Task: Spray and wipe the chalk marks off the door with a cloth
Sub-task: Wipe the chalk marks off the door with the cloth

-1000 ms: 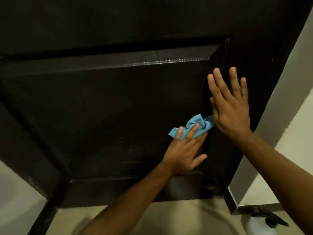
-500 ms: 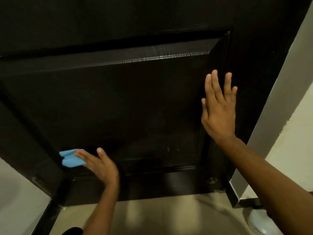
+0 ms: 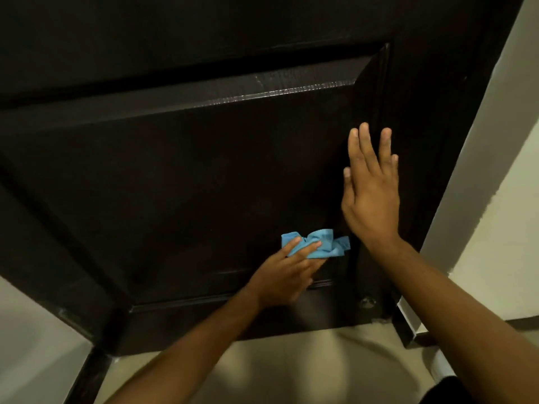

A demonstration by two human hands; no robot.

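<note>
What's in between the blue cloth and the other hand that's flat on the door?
Nothing but bare dark door. In the head view a thin strip of it separates the blue cloth under the left hand from the right hand.

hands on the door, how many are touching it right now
2. The left hand presses the blue cloth against the lower part of the door. The right hand lies flat, fingers straight, on the panel's right edge, just above the cloth.
</note>
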